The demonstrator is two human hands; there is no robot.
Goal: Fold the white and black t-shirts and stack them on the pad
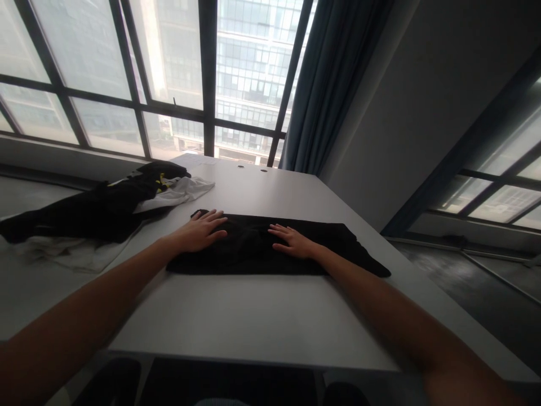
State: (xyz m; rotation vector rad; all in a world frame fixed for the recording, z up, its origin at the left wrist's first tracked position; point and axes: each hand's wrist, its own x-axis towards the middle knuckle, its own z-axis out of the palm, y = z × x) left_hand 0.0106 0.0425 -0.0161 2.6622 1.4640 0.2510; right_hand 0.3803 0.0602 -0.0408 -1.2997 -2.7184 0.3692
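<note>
A black folded garment [249, 254] lies flat across the white table in front of me, long side running left to right. Its exact kind cannot be made out. My left hand [200, 230] rests palm down on its left end, fingers stretched out. Flat on the cloth right of its middle is my right hand [293, 241], with its fingers extended too. Neither hand grips the fabric. The garment's right end tapers to a point near the table's right side.
A heap of black and white clothes [110, 208] with yellow marks hangs over the left part of the white table [253, 321]. Pale sheets [194, 160] lie at the far edge, near two round holes. Behind stand windows and a blue curtain [325, 84].
</note>
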